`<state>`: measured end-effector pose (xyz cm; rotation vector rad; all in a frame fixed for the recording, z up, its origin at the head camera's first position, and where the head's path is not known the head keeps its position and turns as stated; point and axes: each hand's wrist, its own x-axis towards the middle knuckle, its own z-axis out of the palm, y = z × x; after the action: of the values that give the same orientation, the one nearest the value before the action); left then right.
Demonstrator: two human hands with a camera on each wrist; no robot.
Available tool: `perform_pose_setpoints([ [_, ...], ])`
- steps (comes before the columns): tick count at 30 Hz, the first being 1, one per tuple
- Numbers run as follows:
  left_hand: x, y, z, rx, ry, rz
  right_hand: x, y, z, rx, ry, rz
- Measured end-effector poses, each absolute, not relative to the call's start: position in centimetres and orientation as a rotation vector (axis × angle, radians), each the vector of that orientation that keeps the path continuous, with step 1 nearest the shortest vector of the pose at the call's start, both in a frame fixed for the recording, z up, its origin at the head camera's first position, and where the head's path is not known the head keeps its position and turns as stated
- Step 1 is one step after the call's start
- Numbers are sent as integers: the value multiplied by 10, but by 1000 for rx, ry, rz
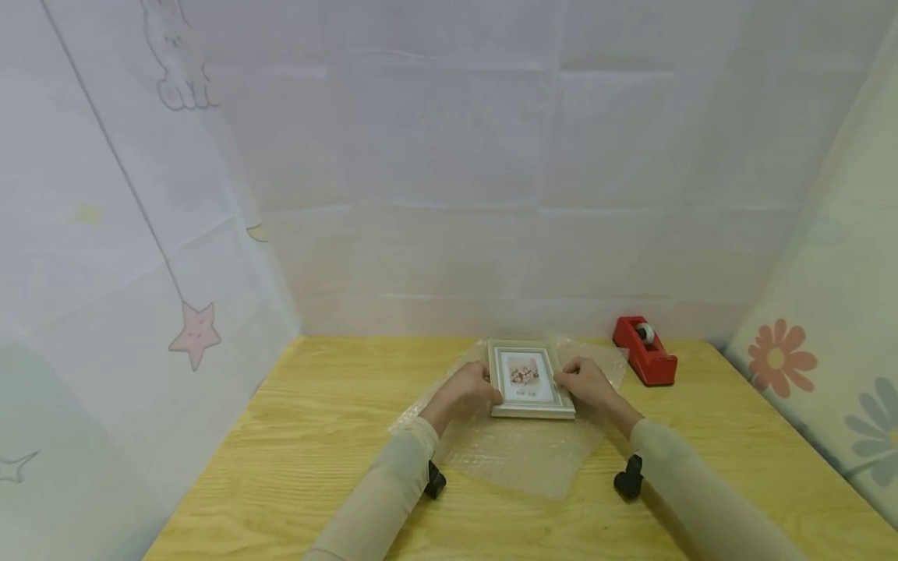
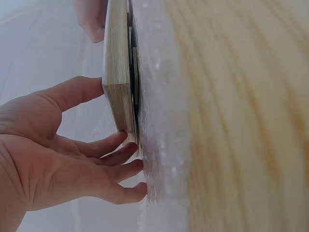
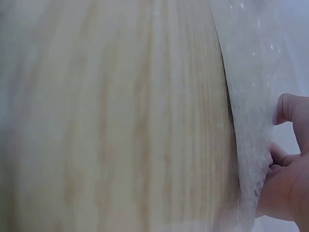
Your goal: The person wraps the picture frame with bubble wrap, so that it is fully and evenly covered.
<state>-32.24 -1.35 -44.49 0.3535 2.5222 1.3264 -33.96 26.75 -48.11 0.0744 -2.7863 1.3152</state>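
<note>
While the picture frame (image 1: pixel 530 379) sits face up on the bubble wrap (image 1: pixel 520 458), the left hand (image 1: pixel 466 393) pinches its left edge, apparently to keep it steady; the right hand (image 1: pixel 588 381) seems to pinch the opposite edge, though I can't see those fingertips well.

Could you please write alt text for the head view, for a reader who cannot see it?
A person's left hand and right hand hold opposite sides of a pale picture frame over a sheet of bubble wrap on a yellow wooden table. A red tape dispenser sits beyond the right hand, near the table's far edge.
</note>
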Motion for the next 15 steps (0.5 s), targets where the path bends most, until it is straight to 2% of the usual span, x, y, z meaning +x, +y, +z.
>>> perform_pose_setpoints([
  [15,-321,-21,-447,372,2511,1289,-338,268,-482,112,-2807,1314],
])
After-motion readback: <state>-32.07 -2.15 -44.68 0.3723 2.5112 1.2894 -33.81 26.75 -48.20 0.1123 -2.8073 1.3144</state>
